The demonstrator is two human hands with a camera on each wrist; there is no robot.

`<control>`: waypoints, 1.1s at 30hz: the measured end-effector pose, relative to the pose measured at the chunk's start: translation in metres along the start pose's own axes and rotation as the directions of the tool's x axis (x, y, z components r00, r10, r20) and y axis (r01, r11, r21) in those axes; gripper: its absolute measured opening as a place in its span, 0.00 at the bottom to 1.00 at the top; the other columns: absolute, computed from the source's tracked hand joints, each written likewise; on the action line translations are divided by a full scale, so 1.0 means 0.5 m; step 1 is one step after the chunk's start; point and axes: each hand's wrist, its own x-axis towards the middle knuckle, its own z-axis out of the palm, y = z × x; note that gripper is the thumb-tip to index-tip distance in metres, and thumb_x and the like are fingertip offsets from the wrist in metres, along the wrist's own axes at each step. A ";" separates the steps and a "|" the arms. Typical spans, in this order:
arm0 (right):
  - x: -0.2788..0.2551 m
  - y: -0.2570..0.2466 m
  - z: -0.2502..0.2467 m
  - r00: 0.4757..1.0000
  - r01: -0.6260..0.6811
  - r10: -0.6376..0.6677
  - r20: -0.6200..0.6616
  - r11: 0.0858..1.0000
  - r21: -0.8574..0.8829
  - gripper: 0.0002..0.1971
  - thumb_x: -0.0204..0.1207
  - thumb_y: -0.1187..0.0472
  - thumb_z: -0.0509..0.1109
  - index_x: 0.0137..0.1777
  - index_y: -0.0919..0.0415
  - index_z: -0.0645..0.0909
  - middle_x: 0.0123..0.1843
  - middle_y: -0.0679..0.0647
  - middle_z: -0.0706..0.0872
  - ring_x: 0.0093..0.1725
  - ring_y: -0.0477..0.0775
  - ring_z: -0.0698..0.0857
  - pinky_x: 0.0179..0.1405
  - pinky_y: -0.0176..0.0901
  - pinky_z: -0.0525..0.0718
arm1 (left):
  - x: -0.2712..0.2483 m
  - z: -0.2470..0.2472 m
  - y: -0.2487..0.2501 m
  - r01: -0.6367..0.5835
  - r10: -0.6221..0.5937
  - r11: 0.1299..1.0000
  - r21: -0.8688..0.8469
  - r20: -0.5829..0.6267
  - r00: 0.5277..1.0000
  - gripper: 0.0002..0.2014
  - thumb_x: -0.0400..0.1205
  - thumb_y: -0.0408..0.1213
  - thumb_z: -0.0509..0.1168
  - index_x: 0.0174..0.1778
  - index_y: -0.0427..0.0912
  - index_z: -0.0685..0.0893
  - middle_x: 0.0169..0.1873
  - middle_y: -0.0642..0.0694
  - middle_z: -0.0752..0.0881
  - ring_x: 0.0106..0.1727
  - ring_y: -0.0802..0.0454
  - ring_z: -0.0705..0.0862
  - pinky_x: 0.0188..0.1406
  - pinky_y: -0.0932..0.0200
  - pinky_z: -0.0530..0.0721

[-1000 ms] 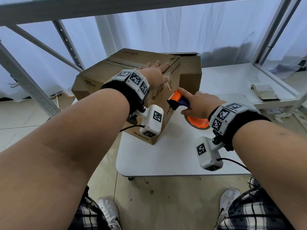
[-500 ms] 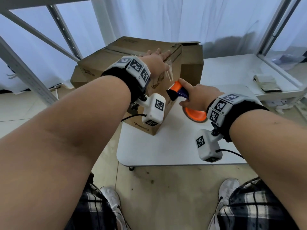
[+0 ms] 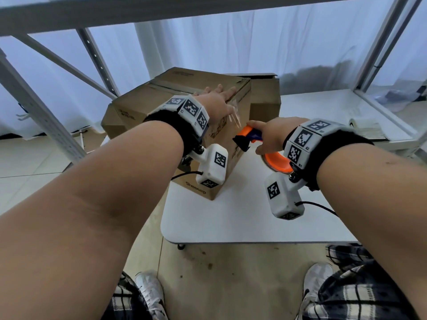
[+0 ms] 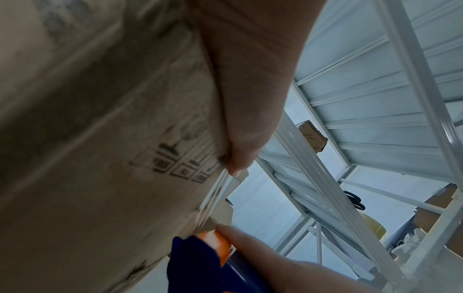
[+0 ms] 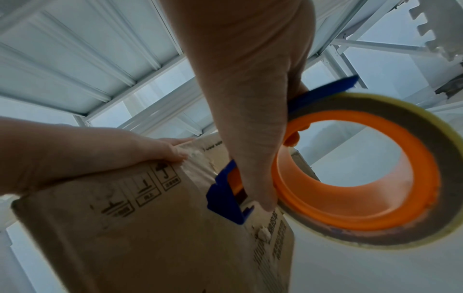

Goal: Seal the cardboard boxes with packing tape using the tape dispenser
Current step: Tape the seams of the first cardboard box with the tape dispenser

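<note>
The left hand (image 3: pixel 218 101) lies flat, fingers straight, on the top edge of the cardboard box (image 3: pixel 147 105), which stands on the white table (image 3: pixel 231 222). The right hand (image 3: pixel 269 135) grips the tape dispenser (image 3: pixel 248 138) against the box's side, just below that edge. Bare table lies to the right.

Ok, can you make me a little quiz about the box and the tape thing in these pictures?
1. True or false: the left hand rests flat on top of the cardboard box.
2. Which hand grips the tape dispenser?
3. The tape roll's inner ring is: A green, B orange, C white.

Key: 1 true; 2 the right hand; 3 B.
</note>
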 end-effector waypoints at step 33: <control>-0.016 -0.020 0.041 0.989 -0.054 0.063 -0.135 0.996 0.071 0.38 0.80 0.42 0.61 0.83 0.38 0.40 0.42 0.53 0.77 0.37 0.53 0.78 0.32 0.43 0.75 | 0.009 0.009 -0.020 -0.035 0.032 0.995 -0.098 -0.034 0.999 0.29 0.86 0.57 0.49 0.83 0.62 0.46 0.84 0.50 0.45 0.84 0.43 0.41 0.81 0.38 0.41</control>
